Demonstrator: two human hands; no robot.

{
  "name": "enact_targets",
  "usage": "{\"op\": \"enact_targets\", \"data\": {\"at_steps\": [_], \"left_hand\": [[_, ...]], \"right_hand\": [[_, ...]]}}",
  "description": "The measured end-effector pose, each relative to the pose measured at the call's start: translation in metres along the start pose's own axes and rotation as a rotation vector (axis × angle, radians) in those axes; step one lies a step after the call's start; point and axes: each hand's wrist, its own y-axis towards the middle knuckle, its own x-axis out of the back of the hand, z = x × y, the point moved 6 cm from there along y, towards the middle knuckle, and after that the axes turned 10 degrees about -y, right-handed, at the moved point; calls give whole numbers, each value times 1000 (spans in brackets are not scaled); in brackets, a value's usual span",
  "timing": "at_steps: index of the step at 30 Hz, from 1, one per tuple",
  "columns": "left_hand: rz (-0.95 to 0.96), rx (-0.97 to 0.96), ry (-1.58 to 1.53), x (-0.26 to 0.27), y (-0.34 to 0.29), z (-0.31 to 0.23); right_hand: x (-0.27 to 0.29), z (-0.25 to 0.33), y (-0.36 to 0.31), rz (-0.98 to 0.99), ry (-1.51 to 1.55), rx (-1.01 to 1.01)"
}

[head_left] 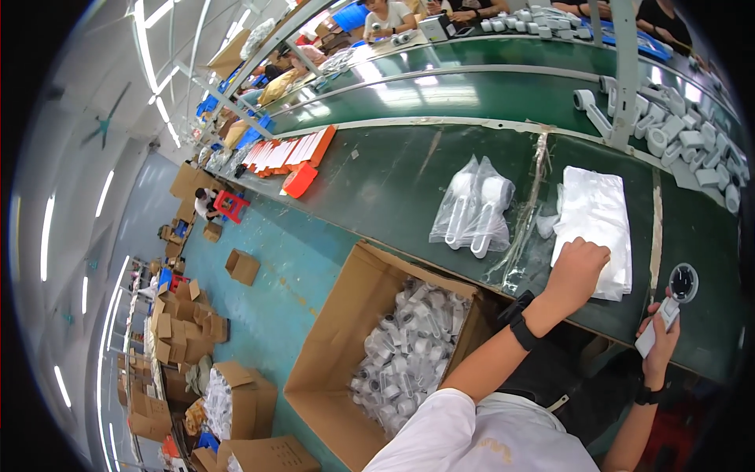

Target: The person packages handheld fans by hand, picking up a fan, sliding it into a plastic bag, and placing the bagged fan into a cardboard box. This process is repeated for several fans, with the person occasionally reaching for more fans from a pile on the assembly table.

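My left hand rests on a stack of clear-white plastic bags, its fingers curled and pinching at the top bag. Lower right, my right hand holds a white handheld device by its flat handle, with the round, dark-centred head pointing up and away. To the left of the stack lie two similar white devices in clear bags, side by side on the green table. The left fingertips are partly hidden by the hand.
An open carton full of bagged devices stands left of me, below the table edge. Loose white devices pile up at far right beyond a metal post. Orange-and-white strips and an orange tape roll lie far left. Other people work across the line.
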Motion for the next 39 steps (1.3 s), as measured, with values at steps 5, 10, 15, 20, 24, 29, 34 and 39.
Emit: {"op": "enact_targets", "data": {"at_steps": [5,10,15,20,24,29,34,39], "left_hand": [[-104,185,-264,0,-13,-2],[-101,549,-573,-12,-36,11],[-120,652,-762,-18,-35,-4],[-135,615,-711,-18,-34,-4],[-186,616,-718,-7,-32,1],[-142,438,-613,-5,-28,-9],[-18,406,-340,5,-28,-12],[-93,673,-718,-11,-31,-10]], "right_hand": [[-14,6,-6,77,-4,-98],[-56,29,-23,128,117,-177],[-79,49,-17,60,-12,-101],[-94,48,-12,31,-115,-19],[-85,53,-7,-166,-322,75],[-80,61,-1,-155,-334,60],[-66,71,-4,-144,-386,113],[-42,78,-22,58,-378,102]]}}
